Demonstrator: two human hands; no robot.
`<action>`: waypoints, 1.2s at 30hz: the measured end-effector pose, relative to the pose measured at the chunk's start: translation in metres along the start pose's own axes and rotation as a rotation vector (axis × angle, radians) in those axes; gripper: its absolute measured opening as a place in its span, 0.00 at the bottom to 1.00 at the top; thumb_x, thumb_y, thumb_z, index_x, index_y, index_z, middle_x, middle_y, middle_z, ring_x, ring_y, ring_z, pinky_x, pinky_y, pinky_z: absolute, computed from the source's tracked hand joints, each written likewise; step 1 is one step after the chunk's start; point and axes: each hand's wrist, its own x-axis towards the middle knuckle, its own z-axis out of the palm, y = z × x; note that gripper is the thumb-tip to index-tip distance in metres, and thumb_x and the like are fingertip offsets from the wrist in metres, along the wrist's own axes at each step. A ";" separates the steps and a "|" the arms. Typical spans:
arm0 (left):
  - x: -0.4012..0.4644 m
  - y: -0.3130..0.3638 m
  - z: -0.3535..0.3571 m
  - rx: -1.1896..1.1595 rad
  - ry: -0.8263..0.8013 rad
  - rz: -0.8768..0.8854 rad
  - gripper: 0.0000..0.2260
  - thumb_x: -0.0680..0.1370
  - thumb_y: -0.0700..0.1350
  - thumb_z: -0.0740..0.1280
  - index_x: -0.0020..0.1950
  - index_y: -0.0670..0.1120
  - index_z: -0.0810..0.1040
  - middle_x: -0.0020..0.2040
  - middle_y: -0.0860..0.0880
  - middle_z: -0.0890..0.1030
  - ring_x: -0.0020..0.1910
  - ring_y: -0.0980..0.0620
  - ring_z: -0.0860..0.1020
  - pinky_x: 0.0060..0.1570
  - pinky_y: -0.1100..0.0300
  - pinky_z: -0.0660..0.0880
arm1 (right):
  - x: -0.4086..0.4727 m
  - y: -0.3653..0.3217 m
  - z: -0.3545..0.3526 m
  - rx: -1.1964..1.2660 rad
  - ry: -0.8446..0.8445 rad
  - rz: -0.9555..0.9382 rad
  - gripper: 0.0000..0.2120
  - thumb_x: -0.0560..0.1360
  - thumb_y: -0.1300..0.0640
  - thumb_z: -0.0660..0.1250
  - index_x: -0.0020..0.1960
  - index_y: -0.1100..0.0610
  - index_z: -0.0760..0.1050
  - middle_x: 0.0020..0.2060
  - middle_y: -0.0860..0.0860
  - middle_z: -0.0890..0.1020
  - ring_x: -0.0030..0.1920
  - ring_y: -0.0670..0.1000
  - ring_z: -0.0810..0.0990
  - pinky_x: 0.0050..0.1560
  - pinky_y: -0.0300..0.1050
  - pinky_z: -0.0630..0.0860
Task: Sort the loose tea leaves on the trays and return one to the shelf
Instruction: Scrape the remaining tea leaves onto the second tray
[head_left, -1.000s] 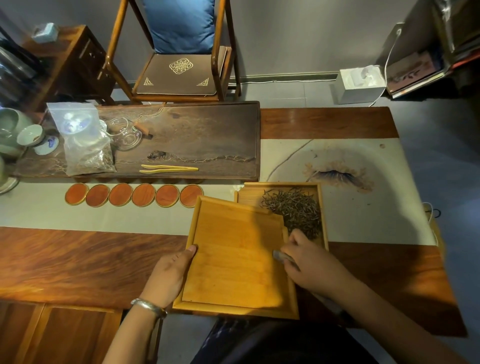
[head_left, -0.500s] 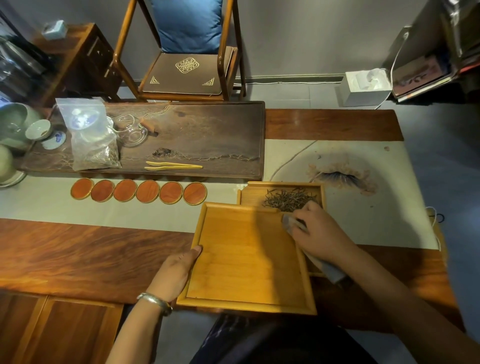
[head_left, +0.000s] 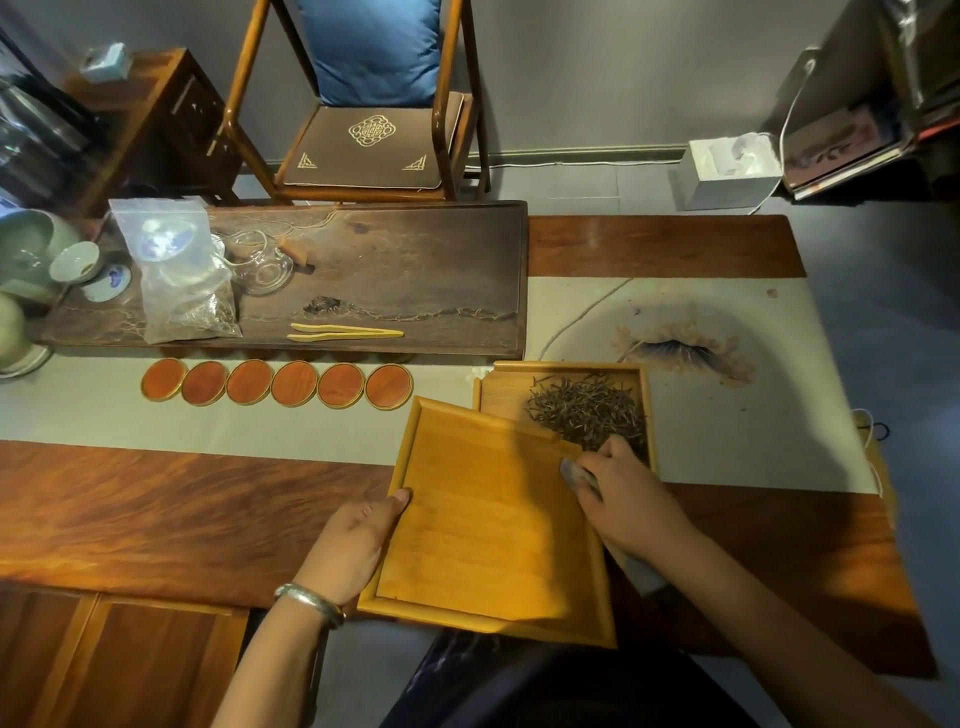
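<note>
No readable text or labels.

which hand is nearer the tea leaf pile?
Right. The right hand sits at the near edge of the tea leaf pile; the left hand grips the empty tray's left rim, well away.

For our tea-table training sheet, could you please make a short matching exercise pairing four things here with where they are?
Things:
1. tea leaves
2. near tray
3. tongs
4. coasters

Places:
A. lying on the dark tea board
B. in a row on the pale runner
C. piled in the far tray
D. gripped at its left edge by the left hand

Pairs: 1-C, 2-D, 3-A, 4-B
</note>
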 end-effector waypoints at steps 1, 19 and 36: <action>-0.001 -0.001 0.001 0.001 -0.001 0.008 0.27 0.79 0.53 0.61 0.47 0.24 0.74 0.46 0.25 0.77 0.41 0.35 0.79 0.49 0.46 0.74 | 0.004 0.001 0.001 0.007 0.007 0.012 0.07 0.79 0.55 0.59 0.48 0.58 0.73 0.47 0.52 0.68 0.39 0.48 0.72 0.39 0.44 0.74; -0.007 -0.006 0.008 -0.023 0.085 0.177 0.18 0.79 0.50 0.60 0.34 0.41 0.73 0.29 0.44 0.73 0.28 0.50 0.71 0.32 0.61 0.68 | -0.010 0.006 -0.004 0.163 0.082 -0.114 0.13 0.78 0.51 0.61 0.61 0.53 0.72 0.49 0.49 0.68 0.45 0.46 0.72 0.46 0.43 0.74; -0.015 -0.029 0.021 -0.040 0.091 0.123 0.19 0.78 0.53 0.59 0.35 0.41 0.73 0.32 0.42 0.74 0.32 0.47 0.71 0.37 0.57 0.67 | 0.040 0.033 -0.026 0.087 0.243 0.069 0.08 0.78 0.58 0.61 0.54 0.60 0.75 0.45 0.54 0.69 0.42 0.53 0.71 0.39 0.43 0.64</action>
